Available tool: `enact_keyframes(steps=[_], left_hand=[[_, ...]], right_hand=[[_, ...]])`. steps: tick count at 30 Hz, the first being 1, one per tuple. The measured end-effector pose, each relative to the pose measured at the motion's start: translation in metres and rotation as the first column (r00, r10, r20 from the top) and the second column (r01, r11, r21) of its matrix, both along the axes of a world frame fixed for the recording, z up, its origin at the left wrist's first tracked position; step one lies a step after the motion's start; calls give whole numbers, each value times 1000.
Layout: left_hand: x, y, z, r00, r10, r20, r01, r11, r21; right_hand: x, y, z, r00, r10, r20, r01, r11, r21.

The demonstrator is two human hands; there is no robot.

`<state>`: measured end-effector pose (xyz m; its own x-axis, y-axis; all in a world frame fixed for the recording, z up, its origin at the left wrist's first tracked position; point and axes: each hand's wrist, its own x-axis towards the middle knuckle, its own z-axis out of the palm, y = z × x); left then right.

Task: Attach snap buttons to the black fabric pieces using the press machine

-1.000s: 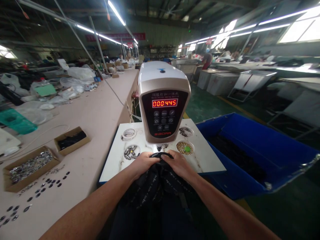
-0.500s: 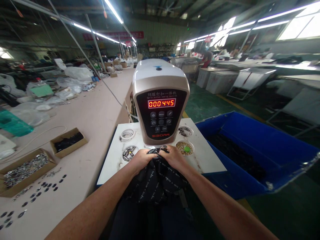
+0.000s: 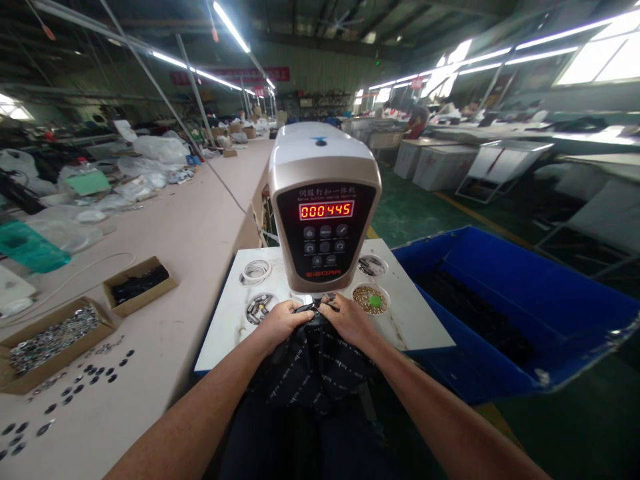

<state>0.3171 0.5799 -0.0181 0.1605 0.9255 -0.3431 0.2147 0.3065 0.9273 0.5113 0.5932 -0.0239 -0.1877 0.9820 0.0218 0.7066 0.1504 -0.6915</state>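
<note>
Both hands grip a black cloth garment (image 3: 315, 363) with small white lettering, which hangs toward my lap. My left hand (image 3: 285, 321) pinches its edge on the left side, while my right hand (image 3: 345, 316) pinches it on the right, thumbs close together. A small shiny spot shows on the cloth between the thumbs. Just behind my fingers rises a white and gold button machine (image 3: 325, 167), its red display reading 000445. Its lower working part is mostly hidden by my hands and the cloth.
The white machine table (image 3: 225, 347) has round wells, one with brass-coloured studs (image 3: 367, 301), another with metal pieces (image 3: 259, 309). At right stands a blue bin (image 3: 575, 293) holding dark cloth. On the left bench are a cardboard box of metal parts (image 3: 55, 337) and loose dark discs (image 3: 77, 389).
Between my thumbs the cloth edge now lies flatter and straighter, with a shiny spot showing. Both hands keep their hold in front of the machine. The view has shifted slightly.
</note>
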Motion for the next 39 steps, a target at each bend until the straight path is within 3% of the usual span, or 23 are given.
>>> enact_keyframes(steps=[6, 18, 32, 39], left_hand=[[-1, 0, -3, 999, 34, -13, -34, 999, 7], [1, -4, -1, 995, 100, 11, -99, 994, -39], [3, -5, -4, 994, 105, 24, -104, 993, -49], [5, -7, -3, 990, 113, -82, -111, 993, 26]], right_hand=[[-1, 3, -7, 987, -68, 147, 57, 996, 75], [-4, 0, -13, 974, -91, 206, 62, 988, 143], [-6, -1, -15, 977, -110, 184, 87, 988, 130], [-4, -3, -8, 992, -89, 88, 77, 989, 128]])
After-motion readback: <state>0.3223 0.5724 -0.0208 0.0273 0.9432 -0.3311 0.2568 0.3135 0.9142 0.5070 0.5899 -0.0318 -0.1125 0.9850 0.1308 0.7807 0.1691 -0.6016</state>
